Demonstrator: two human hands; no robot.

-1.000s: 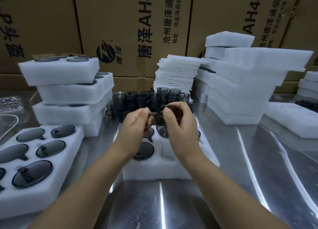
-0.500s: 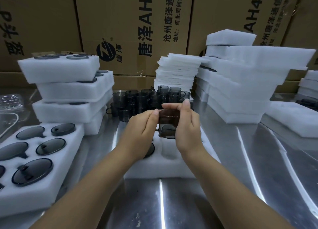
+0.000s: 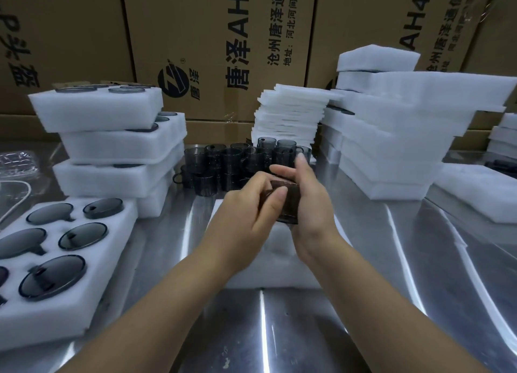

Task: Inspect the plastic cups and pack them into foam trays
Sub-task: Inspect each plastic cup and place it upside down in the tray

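Both hands have closed in around the cup (image 3: 289, 207) since half a second ago, so that much less of its dark, smoky wall shows, and it sits a little lower over the foam tray (image 3: 279, 255) in the middle of the table (image 3: 307, 330). The left hand (image 3: 246, 213) grips the cup from its side, thumb laid across the near wall and the other fingers curled round behind. The right hand (image 3: 310, 207) cradles the opposite side, with fingers bent over the top edge and one finger standing straighter above it. The cup is held in the air between the two palms, clear of the tray, and I cannot tell which way its mouth faces. Behind the hands stands a cluster of loose cups (image 3: 237, 162), upright and packed close together. On the left lies a filled tray (image 3: 123, 249) with dark round pieces seated in its pockets, and behind that rises a stack of trays (image 3: 112, 145). A pile of thin foam sheets (image 3: 291, 115) stands at the back, with a taller stack of foam blocks (image 3: 391, 137) to its right. Printed cardboard boxes (image 3: 212, 36) line the wall.
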